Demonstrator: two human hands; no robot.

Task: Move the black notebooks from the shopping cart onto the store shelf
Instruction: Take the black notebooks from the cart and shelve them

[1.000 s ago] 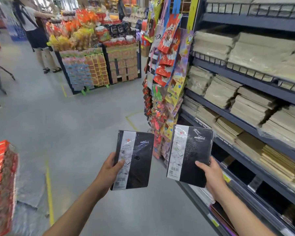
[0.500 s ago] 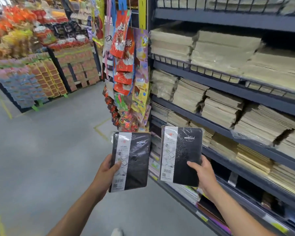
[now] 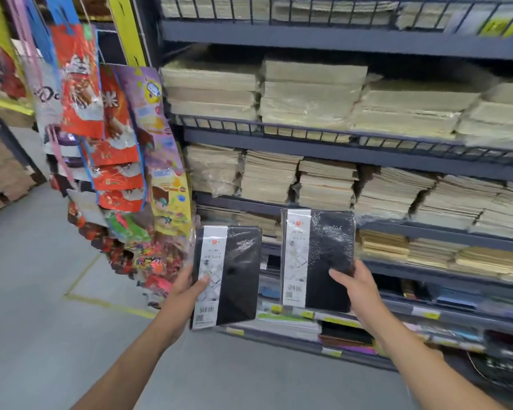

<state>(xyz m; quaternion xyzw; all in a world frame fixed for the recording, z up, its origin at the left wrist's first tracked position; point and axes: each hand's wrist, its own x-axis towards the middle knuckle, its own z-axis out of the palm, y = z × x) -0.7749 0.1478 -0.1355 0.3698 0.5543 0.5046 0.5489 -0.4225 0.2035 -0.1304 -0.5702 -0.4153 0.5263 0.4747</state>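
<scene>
Okay, left hand [image 3: 187, 291] and right hand [image 3: 358, 288] each pinch one, thumb on the cover, fingers wrapped behind. The left black notebook [image 3: 234, 276] is at centre-bottom of the frame. The right black notebook [image 3: 323, 255] is just beside it and higher, in front of the store shelf [image 3: 338, 149]. I'd pick a gap on a lower tier and slide them in flat, one at a time. Versus half a second ago, the shelf fills the frame and the notebooks are nearer it.

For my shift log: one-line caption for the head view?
Left hand grips the left black notebook, right hand the right black notebook, before the store shelf.
</scene>
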